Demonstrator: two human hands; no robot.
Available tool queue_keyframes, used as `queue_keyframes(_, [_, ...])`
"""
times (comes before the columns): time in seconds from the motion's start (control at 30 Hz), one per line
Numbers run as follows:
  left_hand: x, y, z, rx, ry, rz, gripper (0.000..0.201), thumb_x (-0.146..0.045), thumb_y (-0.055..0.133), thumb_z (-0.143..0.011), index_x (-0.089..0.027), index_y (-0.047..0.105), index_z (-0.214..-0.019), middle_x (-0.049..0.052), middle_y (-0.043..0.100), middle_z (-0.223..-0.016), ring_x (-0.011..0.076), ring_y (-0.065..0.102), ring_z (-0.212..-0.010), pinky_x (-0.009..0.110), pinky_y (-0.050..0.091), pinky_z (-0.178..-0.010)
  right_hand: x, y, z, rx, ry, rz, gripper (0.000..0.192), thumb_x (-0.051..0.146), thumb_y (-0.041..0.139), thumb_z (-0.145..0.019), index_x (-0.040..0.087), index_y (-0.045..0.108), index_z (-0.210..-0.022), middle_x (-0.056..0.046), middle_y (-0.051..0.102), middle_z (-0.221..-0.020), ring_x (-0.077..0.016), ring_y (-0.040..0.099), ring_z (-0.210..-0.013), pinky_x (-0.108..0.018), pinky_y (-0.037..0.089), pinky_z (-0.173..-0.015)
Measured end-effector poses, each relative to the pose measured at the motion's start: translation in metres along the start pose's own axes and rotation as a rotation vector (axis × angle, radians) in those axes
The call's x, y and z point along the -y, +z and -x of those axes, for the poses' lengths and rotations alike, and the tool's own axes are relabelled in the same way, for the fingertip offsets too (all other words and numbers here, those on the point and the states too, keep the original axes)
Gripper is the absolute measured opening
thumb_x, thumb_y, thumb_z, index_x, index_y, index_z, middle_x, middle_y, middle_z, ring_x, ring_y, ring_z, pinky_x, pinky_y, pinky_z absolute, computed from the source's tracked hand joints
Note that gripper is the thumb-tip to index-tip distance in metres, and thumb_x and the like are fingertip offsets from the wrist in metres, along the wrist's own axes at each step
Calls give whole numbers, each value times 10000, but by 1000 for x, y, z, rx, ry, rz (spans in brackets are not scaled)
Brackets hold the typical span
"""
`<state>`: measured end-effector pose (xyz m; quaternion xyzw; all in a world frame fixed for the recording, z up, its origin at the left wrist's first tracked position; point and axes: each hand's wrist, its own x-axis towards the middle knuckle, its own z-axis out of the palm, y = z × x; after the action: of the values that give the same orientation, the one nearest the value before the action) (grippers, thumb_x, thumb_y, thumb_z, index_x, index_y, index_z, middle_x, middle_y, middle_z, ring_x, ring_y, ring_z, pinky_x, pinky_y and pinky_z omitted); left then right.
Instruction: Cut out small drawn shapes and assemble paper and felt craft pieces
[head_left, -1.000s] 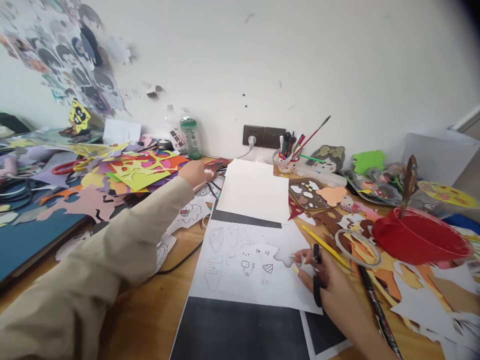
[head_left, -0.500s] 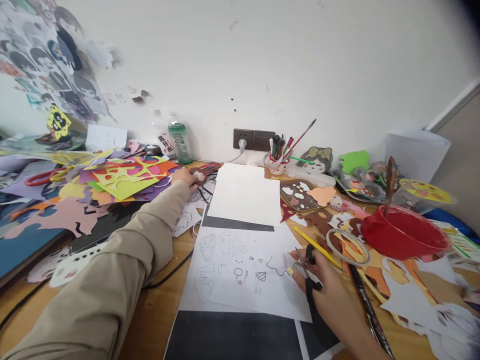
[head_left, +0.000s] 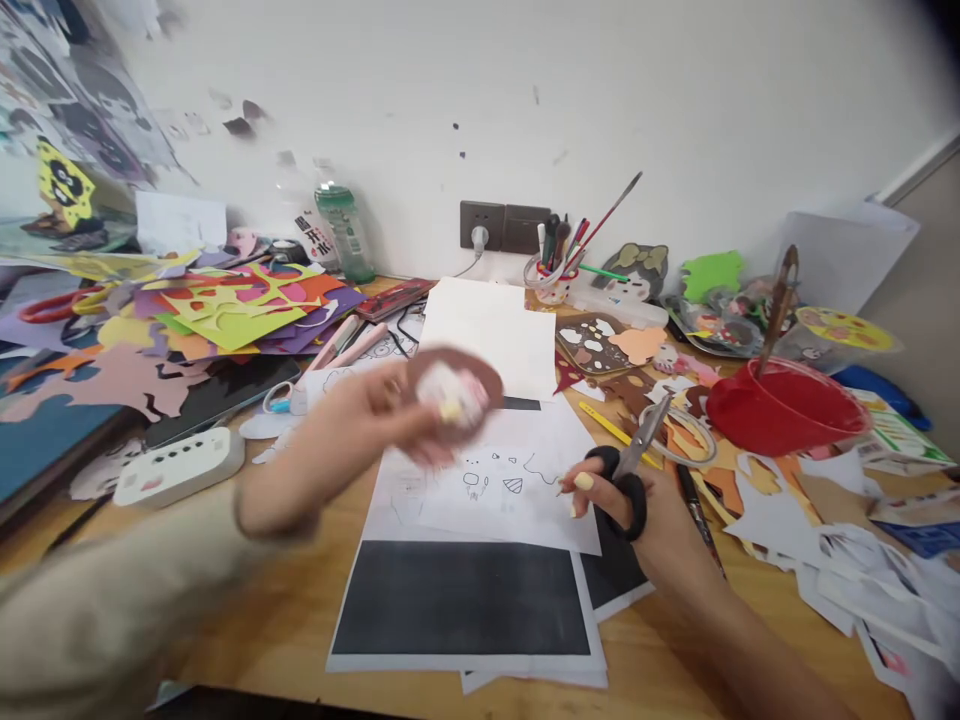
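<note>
Holds a brown oval piece by one side in left grip, scissors in right grip. Probably light, fairly stiff; best pinched at its rim.

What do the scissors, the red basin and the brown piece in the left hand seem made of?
Scissors: probably metal blades, grey with a light sheen; the smooth black handles look like plastic. Red basin: likely plastic, its wall smooth and evenly coloured. Brown piece: perhaps card, flat, but motion blur leaves material and finish open.
</note>
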<state>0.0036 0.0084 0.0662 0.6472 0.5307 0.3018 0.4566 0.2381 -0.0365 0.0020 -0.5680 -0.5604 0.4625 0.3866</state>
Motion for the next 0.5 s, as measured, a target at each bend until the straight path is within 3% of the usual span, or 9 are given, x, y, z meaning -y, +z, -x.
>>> queue_keyframes(0.07, [21, 36, 15, 302, -159, 333, 280, -354, 520, -716, -129, 454, -868, 32, 637, -596, 164, 611, -539, 240, 503, -507, 1, 7, -1, 91, 3, -155, 193, 364, 542, -707, 184, 586, -762, -8, 587, -630, -154, 552, -671, -266, 406, -654])
queue_keyframes(0.13, [37, 62, 20, 324, -205, 468, 304, -321, 539, -720, -114, 436, -917, 54, 645, -637, 158, 617, -562, 220, 505, -522, 1, 15, -3, 187, 19, -238, 171, 341, 569, -685, 176, 574, -726, 0, 567, -640, -131, 523, -628, -249, 402, -620])
queue_keyframes(0.2, [46, 75, 19, 313, -203, 567, 305, -291, 555, -720, -108, 447, -939, 55, 648, -664, 152, 621, -588, 201, 506, -540, 1, 21, -5, 207, 24, -247, 160, 308, 581, -676, 164, 537, -621, 17, 519, -596, -104, 470, -576, -226, 378, -579])
queue_keyframes(0.5, [61, 71, 14, 367, -264, 700, 161, -239, 535, -742, -80, 540, -771, 71, 654, -659, 137, 622, -597, 173, 509, -553, -10, 32, -9, 88, 93, -244, 195, 315, 593, -673, 155, 508, -601, 33, 453, -550, -84, 417, -549, -208, 332, -535])
